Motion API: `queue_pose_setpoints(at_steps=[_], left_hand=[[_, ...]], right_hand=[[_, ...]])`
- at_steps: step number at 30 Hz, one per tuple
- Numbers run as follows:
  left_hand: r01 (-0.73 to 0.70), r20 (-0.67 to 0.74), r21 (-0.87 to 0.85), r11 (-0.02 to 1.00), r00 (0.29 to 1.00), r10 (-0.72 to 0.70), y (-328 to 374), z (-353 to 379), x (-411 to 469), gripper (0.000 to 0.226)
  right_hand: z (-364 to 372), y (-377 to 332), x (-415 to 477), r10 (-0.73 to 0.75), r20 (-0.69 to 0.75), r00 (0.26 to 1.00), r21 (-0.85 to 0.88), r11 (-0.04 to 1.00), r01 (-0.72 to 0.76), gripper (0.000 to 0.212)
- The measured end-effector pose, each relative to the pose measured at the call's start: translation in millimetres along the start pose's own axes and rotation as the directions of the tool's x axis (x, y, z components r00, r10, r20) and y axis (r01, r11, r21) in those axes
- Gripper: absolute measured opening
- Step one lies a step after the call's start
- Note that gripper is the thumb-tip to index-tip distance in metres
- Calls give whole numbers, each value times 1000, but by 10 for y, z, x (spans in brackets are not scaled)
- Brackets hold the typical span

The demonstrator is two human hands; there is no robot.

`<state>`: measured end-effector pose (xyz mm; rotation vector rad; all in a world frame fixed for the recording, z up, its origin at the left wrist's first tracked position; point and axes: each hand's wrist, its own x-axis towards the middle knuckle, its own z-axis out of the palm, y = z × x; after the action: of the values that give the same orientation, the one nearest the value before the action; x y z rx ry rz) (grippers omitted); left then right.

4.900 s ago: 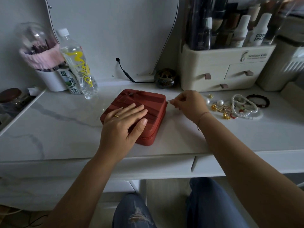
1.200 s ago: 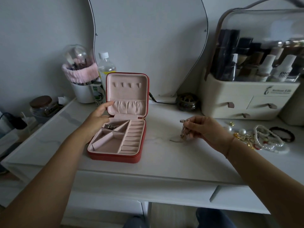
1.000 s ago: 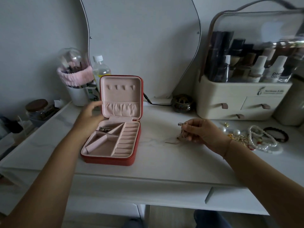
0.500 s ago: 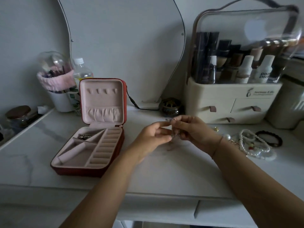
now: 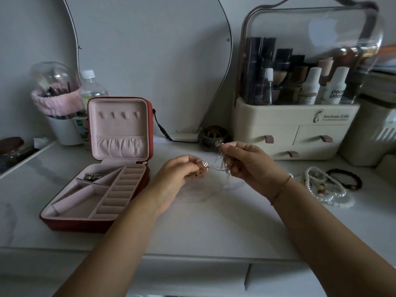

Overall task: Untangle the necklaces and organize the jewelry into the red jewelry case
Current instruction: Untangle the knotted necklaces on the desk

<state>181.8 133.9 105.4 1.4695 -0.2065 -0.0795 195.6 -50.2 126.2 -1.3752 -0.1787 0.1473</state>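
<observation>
On the white marble bench (image 5: 192, 228), the open red square jewelry case with pink lining (image 5: 81, 226) sits at nine o'clock from my left hand (image 5: 173, 179), the nearer one. The tangled thin silver chain necklaces (image 5: 216, 166) run nine to three between my hands. My left hand pinches one clump, and my right hand (image 5: 248, 166) pinches the other.

Cream makeup organizer (image 5: 278, 123), at two o'clock: front panel printed "Serious Life", the smaller line beneath too small to read. White bottle (image 5: 336, 85) inside it: "poo" printed twice, stacked, right edge hidden.
</observation>
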Motion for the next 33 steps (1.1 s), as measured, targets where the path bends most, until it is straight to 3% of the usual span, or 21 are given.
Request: queue_pose_setpoints(at_steps=[9, 17, 26, 28, 30, 33], left_hand=[[-89, -124, -192, 977, 990, 66, 65, -25, 2, 23], [-140, -203, -88, 986, 972, 120, 10, -65, 8, 13], [-156, -302, -66, 986, 944, 129, 25, -87, 36, 21], [-170, -359, 54, 984, 916, 178, 3, -100, 51, 22], [-168, -390, 281, 945, 880, 272, -41, -120, 56, 21], [-92, -348, 596, 798, 865, 360, -110, -137, 55, 17]], right_hand=[[-92, -38, -10, -90, 2, 996, 133, 987, 89, 9], [-96, -35, 7, -92, -6, 996, 207, 974, 91, 16], [-69, -63, -28, -29, 2, 1000, 190, 981, 28, 18], [-63, -74, -37, -37, 14, 999, 190, 981, 34, 18], [-58, -77, -43, -46, 41, 998, 180, 983, 38, 18], [-46, -69, -44, -57, 86, 995, 165, 985, 43, 18]])
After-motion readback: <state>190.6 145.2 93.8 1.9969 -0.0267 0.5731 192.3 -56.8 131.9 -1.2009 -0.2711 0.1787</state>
